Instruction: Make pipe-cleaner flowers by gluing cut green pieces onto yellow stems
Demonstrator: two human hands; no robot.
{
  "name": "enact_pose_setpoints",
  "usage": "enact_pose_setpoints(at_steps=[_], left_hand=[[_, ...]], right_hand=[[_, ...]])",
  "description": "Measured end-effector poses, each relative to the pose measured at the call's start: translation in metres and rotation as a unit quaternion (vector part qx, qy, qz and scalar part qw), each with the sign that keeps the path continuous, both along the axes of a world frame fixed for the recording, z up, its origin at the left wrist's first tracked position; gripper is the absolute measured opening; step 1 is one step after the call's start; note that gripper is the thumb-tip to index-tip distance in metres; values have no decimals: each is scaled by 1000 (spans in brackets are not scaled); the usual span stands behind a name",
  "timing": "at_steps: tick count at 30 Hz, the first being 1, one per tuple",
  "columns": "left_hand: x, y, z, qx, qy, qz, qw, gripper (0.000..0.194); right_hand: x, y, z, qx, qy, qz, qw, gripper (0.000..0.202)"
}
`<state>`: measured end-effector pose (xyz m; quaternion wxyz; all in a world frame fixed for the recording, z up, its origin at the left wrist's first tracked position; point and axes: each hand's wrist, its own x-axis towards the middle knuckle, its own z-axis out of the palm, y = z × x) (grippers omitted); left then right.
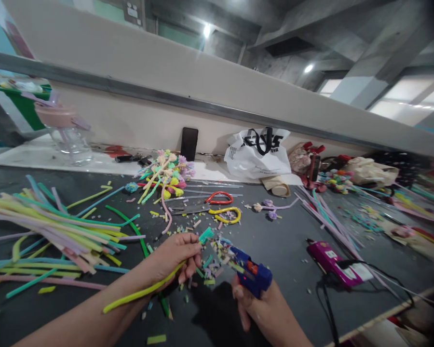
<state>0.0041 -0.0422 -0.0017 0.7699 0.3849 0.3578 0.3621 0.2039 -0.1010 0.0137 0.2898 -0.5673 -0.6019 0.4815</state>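
Bare dark tabletop (285,250) lies between the scissors (217,209) and magenta device (334,262).

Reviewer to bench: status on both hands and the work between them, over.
Left hand holding yellow chenille stem, teal piece at fingertips. Right hand gripping blue glue gun. Cut scraps littering bench beneath.

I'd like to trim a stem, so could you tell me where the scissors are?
In the head view, the scissors lie on the table beyond the left hand, near the middle, just before the flower pile.
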Motion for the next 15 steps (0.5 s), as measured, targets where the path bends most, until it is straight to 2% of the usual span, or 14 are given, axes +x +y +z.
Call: enact_pose_setpoints(at_steps=[5,8,11,13,15], left_hand=[[-3,1,4,10,-1,-14,1000,22],[-5,2,5,18,-10,-26,999,26],[-5,3,4,9,-26,-8,1000,22],[-5,3,2,3,-37,3,999,20],[-4,4,1,0,-39,3,999,20]], right_hand=[[5,2,4,6,5,-23,1000,44],[18,9,7,58,-74,-38,995,40],[36,21,11,168,-233,-42,957,30],[49,28,12,186,-320,-34,928,26],[60,33,9,169,-384,-30,907,26]])
